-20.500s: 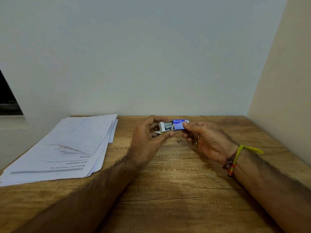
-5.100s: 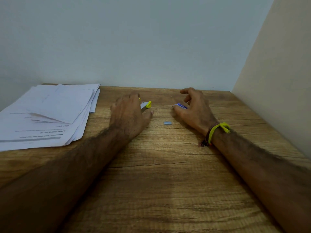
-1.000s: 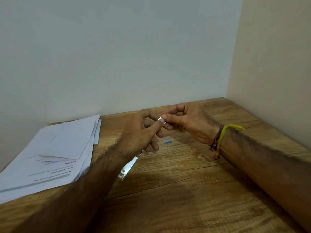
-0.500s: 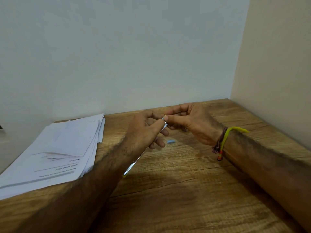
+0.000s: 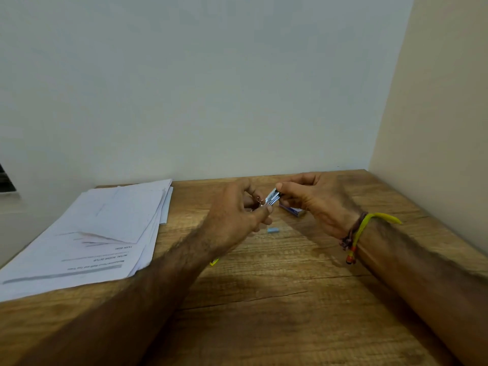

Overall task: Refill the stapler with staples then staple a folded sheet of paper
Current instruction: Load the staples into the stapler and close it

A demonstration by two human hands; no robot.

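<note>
Filling the corner between a pale wall and a beige one, the wood-grain counter [image 5: 264, 313] carries papers [image 5: 100, 233] at left. Above it, the left hand [image 5: 235, 215] grips the stapler [image 5: 272, 197], silvery with a yellow tip under the forearm. The right hand [image 5: 317, 196] pinches its far end, staples [image 5: 273, 230] and box [image 5: 293, 211] lying below.

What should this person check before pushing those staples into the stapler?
1. Staple strip pinched firmly in right hand: ok.
2. Stapler held by left hand: ok, though mostly hidden.
3. Stapler's channel open and lined up with the strip: cannot tell, fingers cover it.
4. Spare strip and staple box within reach on the table: ok.
5. Paper stack lying ready nearby: ok; folded sheet: cannot tell.
</note>
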